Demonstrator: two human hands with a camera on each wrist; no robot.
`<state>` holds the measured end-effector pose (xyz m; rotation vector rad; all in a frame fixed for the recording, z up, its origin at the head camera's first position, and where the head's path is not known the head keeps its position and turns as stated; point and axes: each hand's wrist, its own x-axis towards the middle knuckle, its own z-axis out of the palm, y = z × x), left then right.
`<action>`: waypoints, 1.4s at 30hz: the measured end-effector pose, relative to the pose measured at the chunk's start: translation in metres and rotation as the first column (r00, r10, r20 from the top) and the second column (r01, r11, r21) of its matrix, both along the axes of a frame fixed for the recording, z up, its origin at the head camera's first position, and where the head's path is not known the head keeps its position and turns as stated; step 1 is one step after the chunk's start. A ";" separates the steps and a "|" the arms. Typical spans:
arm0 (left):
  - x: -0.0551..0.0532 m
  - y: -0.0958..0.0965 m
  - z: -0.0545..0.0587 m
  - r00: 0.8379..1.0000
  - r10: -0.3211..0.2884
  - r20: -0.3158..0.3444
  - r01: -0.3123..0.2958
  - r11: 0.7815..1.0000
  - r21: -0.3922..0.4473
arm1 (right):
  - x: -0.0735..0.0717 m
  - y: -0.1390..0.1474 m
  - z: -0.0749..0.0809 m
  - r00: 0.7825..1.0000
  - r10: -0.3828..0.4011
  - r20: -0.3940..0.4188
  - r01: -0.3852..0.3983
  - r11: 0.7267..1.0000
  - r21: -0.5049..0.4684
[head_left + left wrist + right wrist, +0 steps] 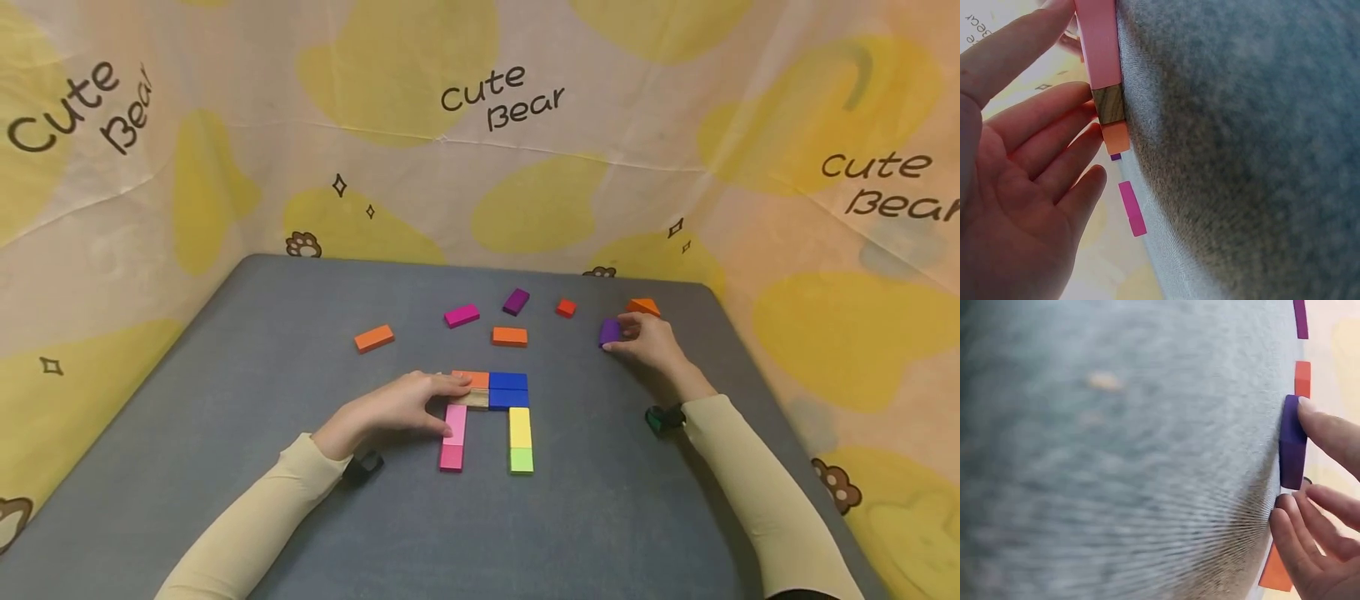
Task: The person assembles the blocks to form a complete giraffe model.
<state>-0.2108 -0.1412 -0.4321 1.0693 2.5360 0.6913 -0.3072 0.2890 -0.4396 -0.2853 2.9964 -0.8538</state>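
On the grey table, flat blocks form a shape: an orange block (477, 379) and two blue blocks (508, 390) along the top, a wood-grain block (477, 400) below the orange one. Down the left run a pink block (454, 423) and a darker pink block (452, 458); down the right, a yellow block (520, 427) and a green block (521, 461). My left hand (397, 404) rests against the left side, fingers extended, touching the blocks. With thumb and fingers at its ends, my right hand (654, 343) pinches a purple block (1292, 440) at the back right.
Behind the shape lie loose blocks: orange ones (374, 338), a magenta one (462, 316), a dark purple one (516, 302) and a small red one (566, 308). An orange triangular block (643, 307) sits just beyond my right hand. Printed cloth (420, 200) walls surround the table.
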 end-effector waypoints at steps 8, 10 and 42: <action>0.000 0.001 0.001 1.000 -0.009 -0.012 0.009 1.000 0.000 | -0.009 0.005 0.002 0.996 0.061 0.069 -0.066 0.995 0.070; 0.000 0.001 0.001 1.000 -0.011 -0.011 0.011 1.000 0.003 | -0.008 0.004 0.003 0.996 0.060 0.070 -0.064 0.996 0.067; 0.002 0.001 0.002 1.000 0.012 -0.010 -0.012 1.000 -0.010 | 0.075 -0.088 0.021 0.987 0.132 0.091 -0.132 0.991 -0.009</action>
